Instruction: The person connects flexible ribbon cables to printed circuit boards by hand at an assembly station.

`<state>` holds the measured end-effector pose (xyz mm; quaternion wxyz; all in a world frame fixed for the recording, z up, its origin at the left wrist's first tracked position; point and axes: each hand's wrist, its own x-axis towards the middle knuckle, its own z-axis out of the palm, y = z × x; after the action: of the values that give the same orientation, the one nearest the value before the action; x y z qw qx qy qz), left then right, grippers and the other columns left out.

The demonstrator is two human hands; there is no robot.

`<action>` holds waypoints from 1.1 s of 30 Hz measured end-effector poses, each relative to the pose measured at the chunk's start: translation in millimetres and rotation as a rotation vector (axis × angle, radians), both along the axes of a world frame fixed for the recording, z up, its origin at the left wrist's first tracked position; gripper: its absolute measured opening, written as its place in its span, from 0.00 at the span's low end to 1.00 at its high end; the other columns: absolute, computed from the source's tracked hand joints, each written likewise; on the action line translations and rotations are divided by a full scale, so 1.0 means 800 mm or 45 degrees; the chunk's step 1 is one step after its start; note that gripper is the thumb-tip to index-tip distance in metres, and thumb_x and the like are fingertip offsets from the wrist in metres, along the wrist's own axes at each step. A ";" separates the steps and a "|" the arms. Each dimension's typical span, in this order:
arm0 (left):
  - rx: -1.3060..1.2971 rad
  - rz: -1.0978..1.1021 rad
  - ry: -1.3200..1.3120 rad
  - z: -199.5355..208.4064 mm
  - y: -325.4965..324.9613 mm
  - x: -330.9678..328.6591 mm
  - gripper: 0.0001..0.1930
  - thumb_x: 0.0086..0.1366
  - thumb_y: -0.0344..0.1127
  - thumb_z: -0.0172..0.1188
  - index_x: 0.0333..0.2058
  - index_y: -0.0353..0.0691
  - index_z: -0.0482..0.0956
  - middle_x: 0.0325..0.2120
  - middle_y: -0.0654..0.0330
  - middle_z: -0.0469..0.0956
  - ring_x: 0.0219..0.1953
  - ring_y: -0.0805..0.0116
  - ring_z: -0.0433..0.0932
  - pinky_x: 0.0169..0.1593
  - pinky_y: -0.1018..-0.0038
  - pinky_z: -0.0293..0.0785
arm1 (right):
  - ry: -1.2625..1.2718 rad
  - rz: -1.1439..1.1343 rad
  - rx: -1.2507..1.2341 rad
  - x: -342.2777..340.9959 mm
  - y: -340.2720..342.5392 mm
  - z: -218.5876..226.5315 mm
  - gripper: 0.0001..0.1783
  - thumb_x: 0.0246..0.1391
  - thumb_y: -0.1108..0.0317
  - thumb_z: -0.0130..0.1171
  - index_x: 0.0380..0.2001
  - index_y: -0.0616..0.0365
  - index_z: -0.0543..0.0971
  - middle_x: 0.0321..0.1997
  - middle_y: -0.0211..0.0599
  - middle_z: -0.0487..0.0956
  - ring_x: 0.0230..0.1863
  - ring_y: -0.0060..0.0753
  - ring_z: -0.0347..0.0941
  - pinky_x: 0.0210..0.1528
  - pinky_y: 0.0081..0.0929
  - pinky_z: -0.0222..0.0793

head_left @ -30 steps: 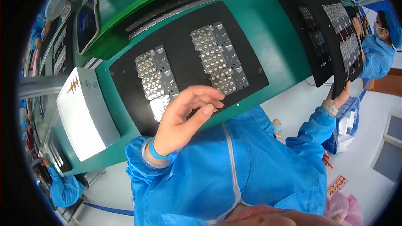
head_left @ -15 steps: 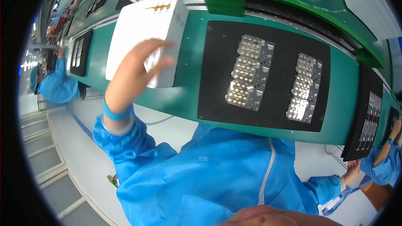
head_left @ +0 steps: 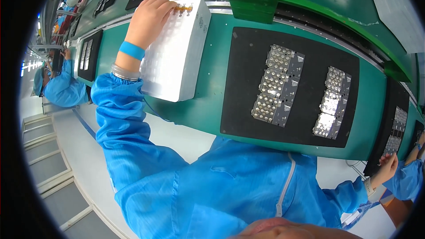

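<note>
Left hand (head_left: 148, 17) stretched out, fingers resting on white tray (head_left: 177, 57).

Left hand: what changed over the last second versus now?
The left hand left the black mat with the small component panels, swung out to the person's left and now rests on the white tray, fingers at its far edge beside the small orange parts. Whether it grips anything cannot be told. The right hand stays low at the right side. The panels lie as before.
</note>
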<state>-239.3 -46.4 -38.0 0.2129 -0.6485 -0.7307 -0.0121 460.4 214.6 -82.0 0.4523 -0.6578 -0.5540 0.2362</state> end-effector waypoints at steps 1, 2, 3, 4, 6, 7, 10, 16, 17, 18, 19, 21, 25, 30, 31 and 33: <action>0.023 -0.068 -0.002 0.001 0.000 -0.001 0.09 0.56 0.28 0.58 0.37 0.39 0.79 0.34 0.58 0.78 0.40 0.58 0.74 0.46 0.67 0.71 | -0.004 0.000 -0.001 -0.013 0.003 0.002 0.15 0.59 0.57 0.56 0.38 0.60 0.76 0.28 0.32 0.77 0.25 0.19 0.72 0.27 0.14 0.67; 0.020 -0.069 -0.005 0.002 -0.001 -0.001 0.09 0.56 0.28 0.58 0.37 0.39 0.79 0.34 0.58 0.78 0.40 0.58 0.74 0.46 0.67 0.71 | 0.007 0.062 0.011 -0.027 0.006 0.004 0.15 0.59 0.58 0.56 0.38 0.60 0.76 0.27 0.31 0.77 0.24 0.18 0.71 0.27 0.14 0.67; 0.047 -0.090 -0.015 0.003 -0.003 0.000 0.09 0.55 0.27 0.59 0.37 0.39 0.79 0.34 0.58 0.77 0.40 0.58 0.74 0.46 0.66 0.71 | 0.018 0.126 0.023 -0.043 0.008 0.007 0.15 0.59 0.58 0.56 0.38 0.60 0.76 0.27 0.31 0.76 0.24 0.17 0.71 0.27 0.13 0.66; 0.071 -0.110 -0.024 0.005 -0.004 0.003 0.09 0.55 0.26 0.59 0.36 0.38 0.79 0.33 0.57 0.77 0.40 0.58 0.74 0.45 0.66 0.71 | 0.017 0.126 0.017 -0.061 0.010 0.010 0.15 0.59 0.58 0.56 0.38 0.60 0.76 0.27 0.31 0.76 0.24 0.17 0.71 0.27 0.13 0.66; 0.048 -0.117 -0.028 0.014 -0.009 0.008 0.09 0.54 0.26 0.59 0.36 0.38 0.79 0.33 0.58 0.77 0.39 0.57 0.74 0.45 0.66 0.71 | -0.042 0.302 0.044 -0.103 0.013 0.019 0.14 0.60 0.61 0.55 0.40 0.61 0.77 0.28 0.30 0.76 0.24 0.16 0.70 0.27 0.12 0.65; 0.034 -0.123 -0.032 0.019 -0.011 0.012 0.09 0.53 0.26 0.60 0.36 0.37 0.79 0.33 0.58 0.77 0.39 0.57 0.73 0.44 0.66 0.71 | -0.046 0.300 0.040 -0.121 0.014 0.020 0.14 0.60 0.61 0.55 0.40 0.61 0.77 0.28 0.30 0.76 0.24 0.16 0.70 0.27 0.12 0.65; 0.020 -0.179 -0.122 0.041 -0.003 0.052 0.10 0.51 0.25 0.60 0.35 0.36 0.78 0.32 0.57 0.76 0.38 0.55 0.73 0.43 0.65 0.70 | -0.080 0.671 0.036 -0.174 0.008 0.028 0.12 0.61 0.65 0.53 0.43 0.61 0.77 0.29 0.29 0.76 0.26 0.15 0.69 0.27 0.10 0.63; -0.126 -0.412 -0.694 0.037 0.017 0.204 0.16 0.42 0.24 0.58 0.35 0.31 0.76 0.32 0.52 0.73 0.35 0.53 0.73 0.39 0.64 0.71 | -0.150 1.404 -0.215 -0.348 -0.063 0.059 0.11 0.52 0.74 0.59 0.40 0.64 0.76 0.40 0.40 0.78 0.42 0.31 0.75 0.46 0.25 0.69; -0.102 -0.511 -0.756 0.027 0.019 0.221 0.16 0.42 0.26 0.57 0.35 0.32 0.76 0.32 0.53 0.73 0.35 0.54 0.73 0.40 0.65 0.71 | -0.234 1.748 0.028 -0.369 -0.064 0.066 0.17 0.48 0.71 0.62 0.42 0.63 0.76 0.45 0.44 0.76 0.47 0.42 0.73 0.50 0.31 0.67; -0.135 -0.548 -0.911 0.026 0.025 0.237 0.14 0.44 0.20 0.61 0.33 0.30 0.75 0.30 0.52 0.73 0.33 0.53 0.72 0.36 0.64 0.70 | -0.157 1.991 0.036 -0.387 -0.069 0.067 0.24 0.46 0.66 0.66 0.47 0.63 0.73 0.49 0.47 0.74 0.49 0.49 0.71 0.53 0.34 0.65; -0.143 -0.554 -1.026 0.020 0.031 0.250 0.13 0.44 0.20 0.61 0.33 0.30 0.76 0.30 0.52 0.73 0.33 0.53 0.72 0.36 0.64 0.70 | -0.100 2.166 0.029 -0.402 -0.073 0.060 0.30 0.45 0.63 0.68 0.50 0.63 0.70 0.50 0.48 0.73 0.49 0.50 0.71 0.54 0.35 0.65; -0.157 -0.569 -1.153 0.006 0.043 0.261 0.13 0.44 0.20 0.61 0.33 0.30 0.76 0.31 0.51 0.73 0.33 0.53 0.72 0.36 0.64 0.70 | -0.059 2.250 -0.079 -0.419 -0.089 0.052 0.31 0.45 0.58 0.67 0.51 0.62 0.71 0.50 0.48 0.74 0.50 0.49 0.71 0.53 0.35 0.65; -0.127 -0.500 -1.290 -0.011 0.059 0.265 0.11 0.47 0.19 0.60 0.33 0.30 0.76 0.31 0.51 0.73 0.32 0.54 0.71 0.35 0.66 0.69 | -0.330 2.252 -0.267 -0.422 -0.088 0.041 0.19 0.52 0.60 0.60 0.43 0.63 0.73 0.37 0.48 0.78 0.39 0.46 0.76 0.40 0.35 0.70; 0.018 -0.346 -1.400 -0.028 0.070 0.268 0.11 0.49 0.21 0.63 0.33 0.33 0.77 0.27 0.54 0.75 0.30 0.55 0.72 0.34 0.68 0.69 | -0.192 2.068 -0.299 -0.420 -0.082 0.034 0.11 0.54 0.66 0.58 0.34 0.64 0.75 0.29 0.45 0.79 0.29 0.41 0.77 0.30 0.30 0.71; 0.032 -0.245 -1.383 -0.025 0.074 0.266 0.10 0.47 0.22 0.66 0.31 0.34 0.78 0.25 0.56 0.76 0.29 0.57 0.73 0.34 0.70 0.70 | -0.109 2.001 -0.457 -0.419 -0.077 0.033 0.09 0.55 0.68 0.58 0.32 0.65 0.76 0.27 0.43 0.79 0.27 0.38 0.78 0.29 0.27 0.72; 0.067 -0.255 -1.431 -0.028 0.078 0.259 0.10 0.46 0.22 0.67 0.30 0.34 0.78 0.26 0.56 0.76 0.30 0.59 0.74 0.34 0.71 0.70 | 0.170 1.901 -0.691 -0.417 -0.072 0.025 0.08 0.55 0.70 0.57 0.32 0.66 0.76 0.27 0.41 0.80 0.27 0.32 0.78 0.29 0.23 0.72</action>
<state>-32.3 15.9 -60.6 -0.1945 -0.6031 -0.6662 -0.3933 126.5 157.0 -62.0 0.0308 -0.1848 -0.7432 0.6423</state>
